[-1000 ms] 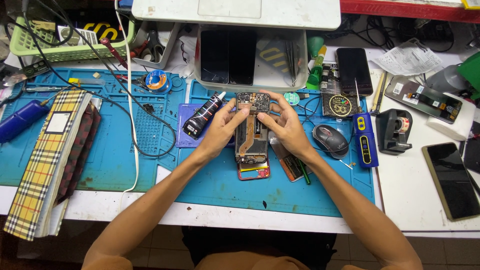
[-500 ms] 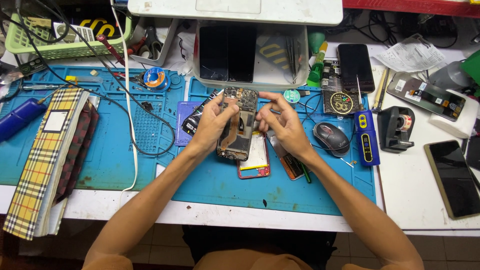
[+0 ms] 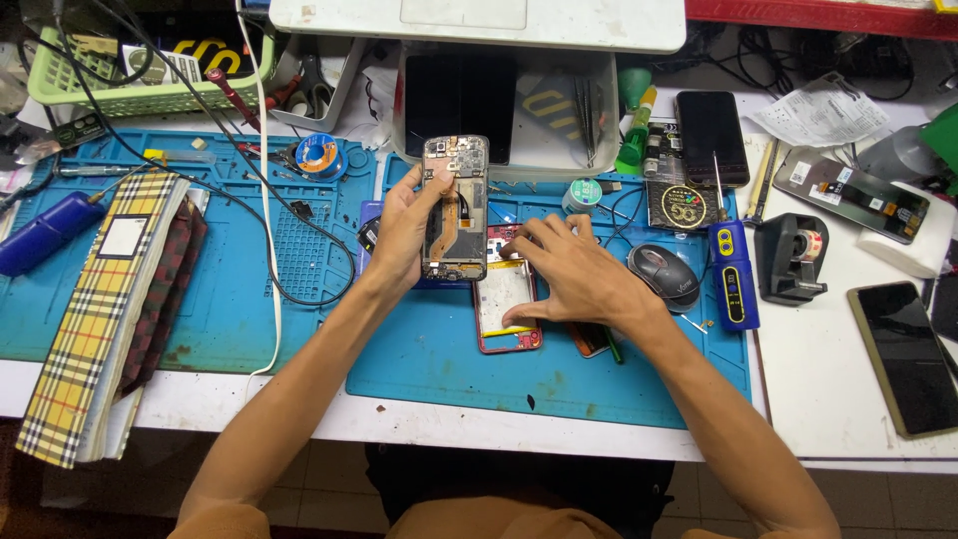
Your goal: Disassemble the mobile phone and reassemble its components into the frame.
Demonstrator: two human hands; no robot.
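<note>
Phone (image 3: 455,210), opened with its inner boards and orange flex showing, stands upright in the left hand (image 3: 404,235), whose fingers clamp its left edge and thumb reaches its top corner. Just right of the phone lies a red frame (image 3: 507,304) on the blue mat (image 3: 439,359); the right hand (image 3: 579,279) rests on it, fingers spread and pressing down, gripping nothing. Right of the phone sit a grey mouse (image 3: 663,271) and a round gold-and-black label (image 3: 684,205); beyond them, a crumpled white paper slip (image 3: 820,112) lies on the bench (image 3: 828,399). Far left of the phone lies a yellow plaid booklet (image 3: 95,309) with a white rectangular label.
</note>
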